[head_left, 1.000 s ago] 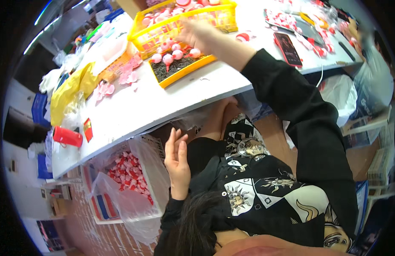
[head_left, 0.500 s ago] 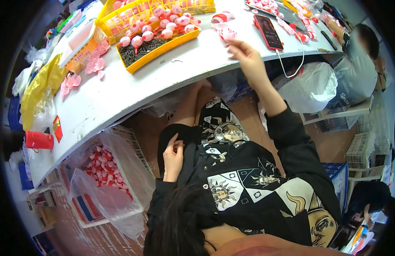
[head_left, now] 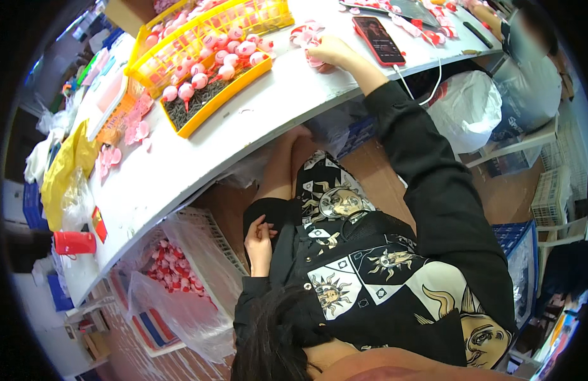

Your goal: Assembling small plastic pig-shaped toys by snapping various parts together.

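Note:
At the table's edge my right hand [head_left: 332, 52] reaches down with its fingers closed on a pink-and-red plastic piece [head_left: 317, 64]. Another pink-and-red piece [head_left: 306, 33] lies just beyond the fingertips. My left hand [head_left: 260, 240] rests on my lap, loosely bent with the fingers apart, and nothing shows in it. Left of my right hand stands a yellow tray [head_left: 226, 100] of dark granules, with several round pink heads [head_left: 199, 80] set on top. A yellow basket [head_left: 141, 63] behind it holds more of them.
A phone [head_left: 377, 42] with a white cable lies right of my right hand. Pink sheet pieces [head_left: 139, 130] and a red cup [head_left: 75, 242] are on the left. Below the table, a plastic-lined crate [head_left: 227, 270] holds red-and-pink parts. A co-worker [head_left: 528, 70] sits at the right.
My right hand has come down and left, from above the table edge onto the pink-and-red pieces. My left hand stays on my lap. The view has shifted slightly.

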The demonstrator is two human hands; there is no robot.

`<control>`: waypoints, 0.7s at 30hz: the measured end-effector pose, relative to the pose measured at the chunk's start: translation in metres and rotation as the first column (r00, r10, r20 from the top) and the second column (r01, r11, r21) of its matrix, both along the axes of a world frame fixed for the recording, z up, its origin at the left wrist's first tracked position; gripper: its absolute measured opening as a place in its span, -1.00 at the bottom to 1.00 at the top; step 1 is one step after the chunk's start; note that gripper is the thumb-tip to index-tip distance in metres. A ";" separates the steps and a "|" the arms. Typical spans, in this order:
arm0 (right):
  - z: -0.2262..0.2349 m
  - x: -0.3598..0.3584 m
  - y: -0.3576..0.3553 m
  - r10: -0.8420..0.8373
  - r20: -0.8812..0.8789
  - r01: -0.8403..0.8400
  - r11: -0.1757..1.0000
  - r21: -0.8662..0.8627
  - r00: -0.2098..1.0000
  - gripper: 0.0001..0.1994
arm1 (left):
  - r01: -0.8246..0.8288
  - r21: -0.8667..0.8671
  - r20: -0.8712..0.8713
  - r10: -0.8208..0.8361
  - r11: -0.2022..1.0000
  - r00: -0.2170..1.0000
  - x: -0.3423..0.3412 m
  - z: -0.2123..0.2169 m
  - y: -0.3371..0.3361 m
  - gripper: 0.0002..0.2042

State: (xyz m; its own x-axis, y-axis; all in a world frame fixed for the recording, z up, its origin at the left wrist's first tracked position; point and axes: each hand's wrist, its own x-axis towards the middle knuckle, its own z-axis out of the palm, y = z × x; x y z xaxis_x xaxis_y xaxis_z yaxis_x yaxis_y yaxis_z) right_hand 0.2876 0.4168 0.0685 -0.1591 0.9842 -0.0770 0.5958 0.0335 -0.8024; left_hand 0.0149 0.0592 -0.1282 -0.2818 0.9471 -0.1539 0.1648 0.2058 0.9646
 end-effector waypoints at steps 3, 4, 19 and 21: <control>-0.020 0.002 -0.023 -0.014 -0.677 -0.056 0.995 -0.082 0.736 -0.67 | 0.009 -0.018 0.006 -0.009 1.000 1.000 -0.001 -0.002 0.000 -0.76; -0.023 0.003 -0.025 -0.007 -0.724 -0.031 0.999 -0.040 0.690 -0.66 | 0.012 -0.010 0.008 -0.012 1.000 1.000 -0.003 -0.003 0.001 -0.76; -0.034 -0.003 -0.038 0.044 -0.707 0.185 0.952 0.243 0.705 -0.53 | 0.047 -0.017 -0.056 -0.048 0.999 0.997 0.002 0.001 0.004 -0.76; -0.036 -0.005 -0.038 0.059 -0.706 0.170 0.953 0.250 0.706 -0.53 | 0.052 -0.007 -0.060 -0.052 0.999 0.997 0.001 -0.001 0.004 -0.76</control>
